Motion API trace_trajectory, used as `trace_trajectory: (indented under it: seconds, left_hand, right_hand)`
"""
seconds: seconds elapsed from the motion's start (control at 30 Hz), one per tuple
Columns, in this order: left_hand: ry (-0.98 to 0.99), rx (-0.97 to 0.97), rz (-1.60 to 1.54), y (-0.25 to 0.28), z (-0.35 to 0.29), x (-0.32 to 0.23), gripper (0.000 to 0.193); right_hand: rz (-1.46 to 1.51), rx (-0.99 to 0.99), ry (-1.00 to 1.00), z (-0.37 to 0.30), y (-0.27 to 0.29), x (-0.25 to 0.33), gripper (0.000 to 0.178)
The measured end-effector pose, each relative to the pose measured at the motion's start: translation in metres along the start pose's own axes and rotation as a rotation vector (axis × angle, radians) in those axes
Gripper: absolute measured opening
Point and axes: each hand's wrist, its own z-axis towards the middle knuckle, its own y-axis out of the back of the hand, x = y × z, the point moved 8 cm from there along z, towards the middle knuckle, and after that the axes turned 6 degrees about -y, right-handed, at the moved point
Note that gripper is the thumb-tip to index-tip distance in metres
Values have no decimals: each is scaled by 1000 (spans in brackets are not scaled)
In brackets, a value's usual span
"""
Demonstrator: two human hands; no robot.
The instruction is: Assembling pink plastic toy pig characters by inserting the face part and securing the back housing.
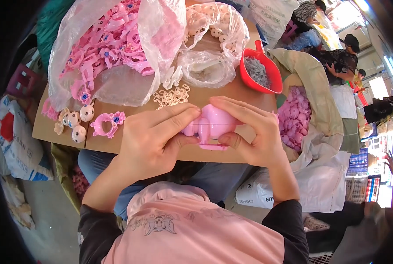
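Note:
Between my two hands is a glossy pink plastic toy body point(217, 118), with a seam across it and a flat pink piece along its near side. My left hand point(150, 138) grips its left end, fingers on top and thumb below. My right hand point(256, 127) closes on its right side in the same way. Just beyond my left hand lies a pile of small cream plastic pieces point(173, 96). A pink ring-shaped part point(107, 124) with a blue bit rests left of that hand, beside several white patterned balls point(87, 113).
A clear bag point(123, 86) of pink parts lies at the back left, and another bag point(207, 70) holds more balls. A red scoop point(271, 84) with small grey pieces stands at the back right. An open sack point(326, 105) of pink parts adjoins the table's right edge. Other people are farther right.

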Motion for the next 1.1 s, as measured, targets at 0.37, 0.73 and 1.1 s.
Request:
trace_trajectory:
  seconds: [0.37,0.73,1.1]
  left_hand:
    - [253,66,-310,4,-11,26,43]
    - [214,-2,-155,14,-9,31,23]
    - [974,465,-1264,-74,-60,71,69]
  right_hand:
    - [181,-38,-4,-2,-9,-9,53]
    - [406,-39,-178,-7,-20,-33,45]
    - [514,644,-460,24,-39,-72,41]
